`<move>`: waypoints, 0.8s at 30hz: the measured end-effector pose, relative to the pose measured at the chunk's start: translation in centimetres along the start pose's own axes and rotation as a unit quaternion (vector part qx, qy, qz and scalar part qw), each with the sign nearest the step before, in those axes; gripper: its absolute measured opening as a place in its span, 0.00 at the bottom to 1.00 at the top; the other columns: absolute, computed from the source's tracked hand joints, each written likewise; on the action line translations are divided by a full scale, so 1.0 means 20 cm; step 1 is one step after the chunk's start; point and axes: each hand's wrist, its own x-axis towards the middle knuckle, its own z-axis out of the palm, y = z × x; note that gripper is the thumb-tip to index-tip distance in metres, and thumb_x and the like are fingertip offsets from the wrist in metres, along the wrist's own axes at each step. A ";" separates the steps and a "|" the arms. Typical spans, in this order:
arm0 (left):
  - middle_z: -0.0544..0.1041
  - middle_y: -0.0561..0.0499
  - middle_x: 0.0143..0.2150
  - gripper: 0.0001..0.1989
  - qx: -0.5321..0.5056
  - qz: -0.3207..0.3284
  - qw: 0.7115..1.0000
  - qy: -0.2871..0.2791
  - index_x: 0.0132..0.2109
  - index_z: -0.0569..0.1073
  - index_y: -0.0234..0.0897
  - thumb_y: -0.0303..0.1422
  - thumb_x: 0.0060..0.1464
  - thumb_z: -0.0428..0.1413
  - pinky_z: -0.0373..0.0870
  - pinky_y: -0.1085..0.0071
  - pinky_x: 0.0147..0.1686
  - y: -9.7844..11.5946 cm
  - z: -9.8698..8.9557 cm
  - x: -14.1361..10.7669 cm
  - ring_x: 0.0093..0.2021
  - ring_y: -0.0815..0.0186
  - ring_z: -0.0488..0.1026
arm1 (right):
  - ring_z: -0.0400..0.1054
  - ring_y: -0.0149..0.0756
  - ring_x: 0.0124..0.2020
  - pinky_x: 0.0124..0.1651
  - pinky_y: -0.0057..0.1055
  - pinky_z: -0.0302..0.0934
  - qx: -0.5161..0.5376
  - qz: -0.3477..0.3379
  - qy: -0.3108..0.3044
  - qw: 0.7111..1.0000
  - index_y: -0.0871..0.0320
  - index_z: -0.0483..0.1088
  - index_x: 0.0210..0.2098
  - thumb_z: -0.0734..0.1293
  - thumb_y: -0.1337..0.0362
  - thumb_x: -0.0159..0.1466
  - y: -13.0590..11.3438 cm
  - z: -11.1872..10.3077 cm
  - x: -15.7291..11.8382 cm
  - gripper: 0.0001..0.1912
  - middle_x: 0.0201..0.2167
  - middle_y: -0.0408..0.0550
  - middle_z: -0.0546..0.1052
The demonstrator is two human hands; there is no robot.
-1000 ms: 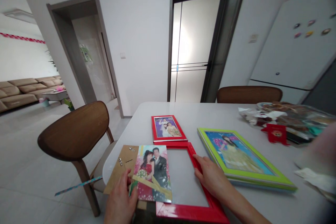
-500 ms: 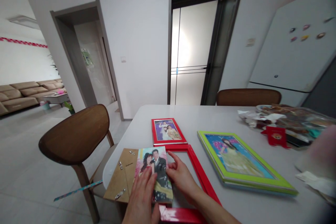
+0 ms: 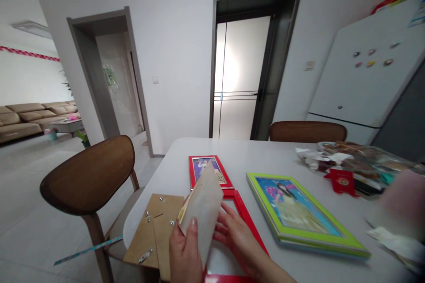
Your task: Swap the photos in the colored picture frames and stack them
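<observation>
A photo [image 3: 207,212] is tilted up off the table with its pale, blank back towards me. My left hand [image 3: 186,247] grips its lower left part, thumb flat on the back. At its right edge is my right hand [image 3: 234,232], fingers bent against the photo; their tips are partly hidden behind it. Below lies a red picture frame [image 3: 250,221], lying face-down or face-up I cannot tell, its opening partly covered by my hands. A brown backing board [image 3: 149,230] with metal clips rests to the left, at the table's edge.
Farther back lies a smaller red framed picture [image 3: 195,172]. A green framed picture [image 3: 299,208] is on the right. Beyond it are a red packet [image 3: 343,181] and wrapped food [image 3: 358,154]. A wooden chair [image 3: 93,168] stands left of the white table [image 3: 265,152].
The photo, which lay picture side up under my hands, has been raised and turned so its back shows. My left hand has moved from lying on it to gripping it.
</observation>
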 end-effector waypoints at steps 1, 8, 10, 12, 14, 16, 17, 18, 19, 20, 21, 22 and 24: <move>0.75 0.43 0.42 0.22 -0.045 -0.040 0.998 -0.001 0.51 0.63 0.30 0.38 0.51 0.47 0.67 0.65 0.44 -0.02 0.03 -0.01 0.46 0.57 0.69 | 0.69 0.35 0.32 0.31 0.30 0.62 0.030 0.002 -0.008 1.000 0.58 0.55 0.51 0.62 0.59 0.53 0.01 -0.04 0.01 0.27 0.36 0.50 0.74; 0.61 0.38 0.55 0.28 0.031 -0.058 0.996 -0.065 0.54 0.57 0.28 0.30 0.44 0.51 0.58 0.66 0.52 -0.19 -0.03 0.02 0.54 0.59 0.59 | 0.70 0.36 0.26 0.27 0.29 0.62 -0.065 -0.020 0.021 0.997 0.60 0.60 0.48 0.61 0.67 0.49 -0.09 -0.31 0.07 0.24 0.30 0.48 0.76; 0.62 0.39 0.55 0.26 0.154 -0.015 0.982 -0.108 0.53 0.60 0.28 0.27 0.43 0.50 0.54 0.64 0.54 -0.24 -0.07 0.02 0.55 0.60 0.58 | 0.70 0.36 0.26 0.26 0.29 0.62 -0.113 -0.025 0.011 0.993 0.61 0.61 0.47 0.58 0.68 0.50 -0.11 -0.35 0.09 0.24 0.30 0.48 0.76; 0.62 0.40 0.55 0.26 0.259 0.051 0.950 -0.166 0.52 0.61 0.30 0.24 0.42 0.49 0.53 0.61 0.55 -0.27 -0.09 0.01 0.56 0.60 0.57 | 0.70 0.37 0.28 0.27 0.30 0.62 -0.152 -0.034 0.006 0.988 0.62 0.61 0.47 0.56 0.68 0.51 -0.10 -0.35 0.11 0.23 0.30 0.49 0.76; 0.61 0.41 0.56 0.27 0.323 0.109 0.916 -0.209 0.52 0.62 0.31 0.23 0.41 0.49 0.55 0.60 0.54 -0.30 -0.10 0.00 0.56 0.59 0.57 | 0.70 0.37 0.29 0.28 0.30 0.62 -0.200 -0.049 0.009 0.979 0.63 0.62 0.46 0.55 0.68 0.51 -0.09 -0.33 0.13 0.23 0.31 0.49 0.76; 0.60 0.40 0.56 0.27 0.364 0.152 0.888 -0.236 0.52 0.62 0.31 0.23 0.40 0.50 0.58 0.60 0.53 -0.30 -0.10 -0.01 0.56 0.58 0.57 | 0.70 0.38 0.32 0.30 0.29 0.62 -0.261 -0.078 0.011 0.962 0.63 0.65 0.44 0.55 0.67 0.50 -0.08 -0.30 0.14 0.22 0.32 0.49 0.76; 0.60 0.39 0.56 0.27 0.384 0.167 0.874 -0.246 0.52 0.62 0.30 0.23 0.40 0.50 0.58 0.59 0.52 -0.30 -0.10 -0.01 0.56 0.58 0.57 | 0.70 0.38 0.33 0.31 0.29 0.62 -0.298 -0.099 0.010 0.949 0.62 0.66 0.43 0.55 0.67 0.50 -0.08 -0.30 0.15 0.21 0.33 0.48 0.76; 0.61 0.38 0.56 0.27 0.404 0.178 0.860 -0.255 0.52 0.62 0.29 0.23 0.40 0.50 0.59 0.58 0.52 -0.29 -0.10 -0.01 0.55 0.57 0.57 | 0.69 0.38 0.35 0.33 0.29 0.62 -0.340 -0.121 0.008 0.933 0.62 0.67 0.42 0.55 0.67 0.50 -0.08 -0.29 0.16 0.21 0.34 0.48 0.76; 0.61 0.37 0.55 0.26 0.423 0.187 0.846 -0.265 0.51 0.63 0.28 0.23 0.40 0.50 0.59 0.57 0.52 -0.29 -0.10 -0.01 0.55 0.56 0.58 | 0.68 0.38 0.37 0.35 0.29 0.61 -0.387 -0.143 0.006 0.911 0.62 0.67 0.41 0.55 0.67 0.50 -0.08 -0.29 0.17 0.20 0.35 0.49 0.75; 0.62 0.37 0.55 0.25 0.442 0.193 0.832 -0.274 0.50 0.64 0.28 0.23 0.40 0.50 0.59 0.56 0.51 -0.28 -0.10 -0.01 0.55 0.55 0.58 | 0.68 0.38 0.39 0.37 0.29 0.60 -0.437 -0.163 0.004 0.885 0.62 0.68 0.41 0.55 0.68 0.51 -0.09 -0.29 0.17 0.20 0.37 0.49 0.75; 0.62 0.36 0.54 0.25 0.458 0.197 0.819 -0.282 0.50 0.65 0.28 0.24 0.40 0.50 0.59 0.54 0.51 -0.28 -0.10 -0.01 0.54 0.54 0.59 | 0.67 0.38 0.39 0.39 0.28 0.59 -0.489 -0.178 0.006 0.854 0.62 0.68 0.41 0.55 0.68 0.51 -0.09 -0.30 0.17 0.19 0.37 0.50 0.75; 0.63 0.36 0.54 0.24 0.473 0.198 0.808 -0.289 0.49 0.65 0.29 0.24 0.40 0.50 0.59 0.53 0.50 -0.27 -0.10 -0.01 0.54 0.54 0.59 | 0.67 0.37 0.39 0.39 0.28 0.58 -0.545 -0.185 0.014 0.818 0.62 0.68 0.41 0.55 0.67 0.52 -0.10 -0.31 0.18 0.19 0.38 0.51 0.75; 0.63 0.36 0.54 0.24 0.493 0.198 0.793 -0.299 0.49 0.65 0.28 0.25 0.41 0.50 0.59 0.52 0.50 -0.27 -0.08 -0.01 0.54 0.52 0.59 | 0.67 0.38 0.37 0.39 0.29 0.57 -0.642 -0.183 0.040 0.744 0.62 0.67 0.40 0.55 0.66 0.54 -0.10 -0.32 0.17 0.17 0.37 0.54 0.74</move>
